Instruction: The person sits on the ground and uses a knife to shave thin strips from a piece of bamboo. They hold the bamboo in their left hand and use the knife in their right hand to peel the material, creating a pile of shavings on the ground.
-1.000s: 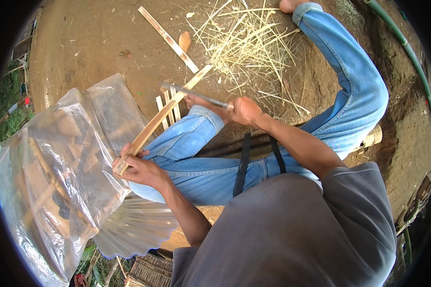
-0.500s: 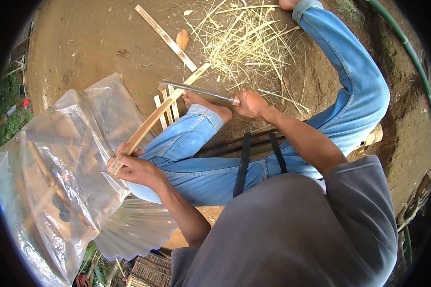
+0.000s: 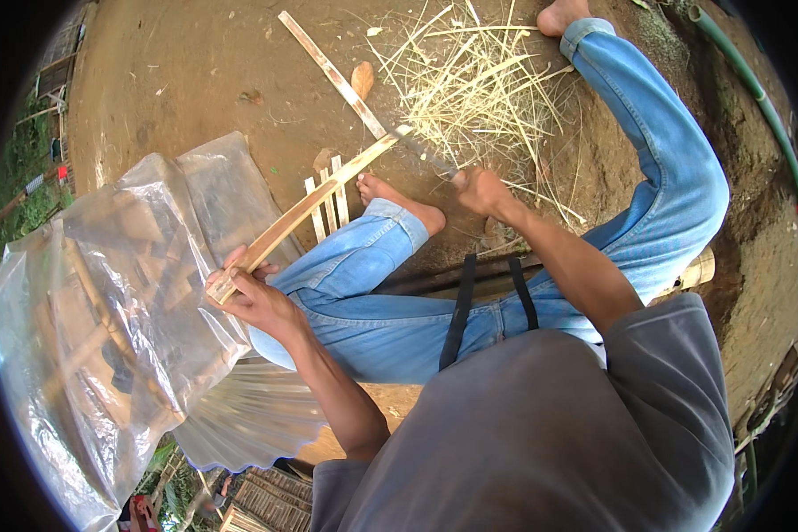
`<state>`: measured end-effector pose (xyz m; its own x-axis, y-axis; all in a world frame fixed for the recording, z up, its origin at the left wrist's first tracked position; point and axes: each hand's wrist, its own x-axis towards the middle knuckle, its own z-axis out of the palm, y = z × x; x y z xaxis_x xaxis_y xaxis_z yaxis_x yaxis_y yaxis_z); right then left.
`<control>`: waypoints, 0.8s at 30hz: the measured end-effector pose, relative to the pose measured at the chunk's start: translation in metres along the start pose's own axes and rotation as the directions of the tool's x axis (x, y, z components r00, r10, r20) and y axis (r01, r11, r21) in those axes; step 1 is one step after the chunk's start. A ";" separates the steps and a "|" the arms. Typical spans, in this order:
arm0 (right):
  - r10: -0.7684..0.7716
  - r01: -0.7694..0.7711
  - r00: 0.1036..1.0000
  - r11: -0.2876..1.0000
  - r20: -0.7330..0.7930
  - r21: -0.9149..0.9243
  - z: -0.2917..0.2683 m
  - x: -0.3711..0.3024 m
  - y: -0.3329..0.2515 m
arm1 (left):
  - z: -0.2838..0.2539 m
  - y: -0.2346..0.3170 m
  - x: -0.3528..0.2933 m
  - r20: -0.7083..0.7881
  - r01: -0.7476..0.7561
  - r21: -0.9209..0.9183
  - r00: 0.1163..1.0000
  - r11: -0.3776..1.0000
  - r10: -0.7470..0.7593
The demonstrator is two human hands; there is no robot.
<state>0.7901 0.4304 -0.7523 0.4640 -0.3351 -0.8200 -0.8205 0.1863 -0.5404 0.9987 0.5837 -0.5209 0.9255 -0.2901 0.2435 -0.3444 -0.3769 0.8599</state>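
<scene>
My left hand (image 3: 262, 301) is wrapped round the near end of a long bamboo strip (image 3: 306, 208), beside my left knee. The strip slants away to the upper right, over my lower leg, and its pale far end is raised toward the shavings. In my right hand (image 3: 485, 193), closed round the handle, is a long-bladed knife (image 3: 433, 160). Its blade is smeared by motion and points to the upper left, close to the strip's far end; whether they touch I cannot tell. Several short split pieces (image 3: 330, 208) stand by my foot.
Thin pale shavings (image 3: 483, 97) lie heaped on the dirt ground beyond. Another bamboo strip (image 3: 328, 71) and a brown leaf (image 3: 363, 80) lie left of them. Clear plastic sheeting (image 3: 142, 266) covers things at the left, above a corrugated sheet (image 3: 248, 412). A green pole (image 3: 749, 84) runs along the right.
The knife has moved along the bamboo strip from its middle to its far end, and its blade has turned. My right hand has shifted slightly right. My left hand keeps its hold.
</scene>
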 end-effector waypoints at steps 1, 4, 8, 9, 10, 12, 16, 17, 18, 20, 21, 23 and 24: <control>-0.197 0.197 0.980 0.980 0.009 0.019 0.006 -0.013 -0.006 | 0.000 0.000 -0.002 -0.014 0.001 -0.006 1.000 1.000 -0.001; -0.380 0.392 0.909 0.919 0.172 -0.043 0.009 -0.060 -0.056 | 0.001 -0.005 -0.010 -0.016 -0.013 0.018 1.000 1.000 0.013; -0.380 0.380 0.925 0.923 -0.003 -0.060 0.028 -0.033 -0.039 | -0.006 -0.009 -0.010 0.018 -0.002 0.021 1.000 1.000 0.002; -0.362 0.361 0.932 0.929 0.003 -0.080 0.025 -0.034 -0.040 | -0.008 -0.012 -0.011 0.016 -0.016 0.025 1.000 1.000 0.015; -0.343 0.342 0.939 0.935 0.008 -0.099 0.023 -0.035 -0.041 | -0.010 -0.014 -0.011 0.015 -0.030 0.028 0.999 0.999 0.029; -0.346 0.345 0.938 0.923 0.025 -0.172 0.016 -0.046 -0.049 | -0.007 -0.015 -0.013 0.022 -0.046 0.030 0.999 0.999 0.045; -0.342 0.332 0.940 0.919 -0.011 -0.211 0.017 -0.028 -0.029 | -0.004 -0.002 -0.016 0.063 -0.026 0.037 0.998 0.999 0.024; -0.315 0.303 0.949 0.932 -0.031 -0.199 0.015 -0.028 -0.033 | -0.006 -0.004 -0.017 0.073 -0.004 0.042 0.997 0.999 0.001; -0.355 0.346 0.935 0.920 -0.018 -0.183 0.016 -0.032 -0.035 | -0.005 -0.004 -0.017 0.050 -0.025 0.043 0.999 0.999 0.022; -0.426 0.422 0.905 0.894 0.004 -0.149 0.015 -0.046 -0.040 | -0.001 -0.005 -0.017 0.010 -0.061 0.045 0.998 0.997 0.061; -0.396 0.394 0.918 0.905 0.023 -0.162 0.016 -0.042 -0.037 | 0.001 -0.004 -0.019 0.011 -0.061 0.048 0.998 0.997 0.060; -0.334 0.337 0.941 0.923 0.050 -0.184 0.013 -0.028 -0.030 | 0.004 0.000 -0.018 0.019 -0.067 0.048 0.998 0.997 0.066; -0.319 0.315 0.948 0.925 0.016 -0.210 0.010 -0.018 -0.030 | 0.005 0.001 -0.015 0.023 -0.056 0.047 0.998 0.997 0.054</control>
<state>0.8099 0.4395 -0.7231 0.7068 -0.3625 -0.6075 -0.6833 -0.1275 -0.7189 0.9832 0.5837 -0.5256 0.9014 -0.3307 0.2794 -0.4023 -0.4013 0.8229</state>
